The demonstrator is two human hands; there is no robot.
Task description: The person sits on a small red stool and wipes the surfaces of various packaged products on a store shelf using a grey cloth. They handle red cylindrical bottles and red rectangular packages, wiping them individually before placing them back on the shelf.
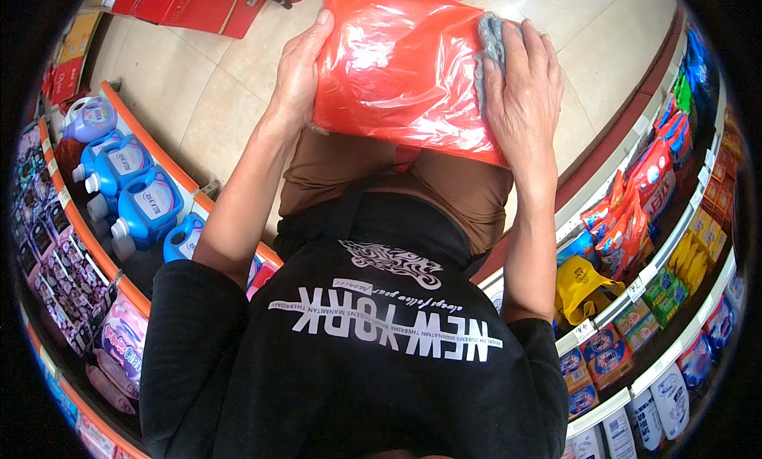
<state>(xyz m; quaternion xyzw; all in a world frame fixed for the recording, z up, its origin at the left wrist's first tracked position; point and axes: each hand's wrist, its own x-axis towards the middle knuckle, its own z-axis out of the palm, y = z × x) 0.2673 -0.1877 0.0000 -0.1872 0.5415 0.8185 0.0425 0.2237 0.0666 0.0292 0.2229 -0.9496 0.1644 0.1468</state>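
Held out in front of me is a flat red package (399,72) in shiny clear plastic wrap. My left hand (300,66) grips its left side, with the thumb along the edge and the fingers hidden beneath. A grey-blue cloth (492,39) is bunched at the package's right edge. My right hand (524,90) presses this cloth against the package, fingers bent over it. Whether the right fingers also hold the package's edge, I cannot tell. The package's top edge reaches the upper rim of the view.
On my left, an orange-edged shelf (161,155) holds blue detergent jugs (149,206) and pink packs (122,334). Shelves (643,280) on my right carry red detergent bags (652,173), a yellow bag (580,286) and boxed soap (607,355). Red cartons (184,7) stand on the tiled floor (196,90).
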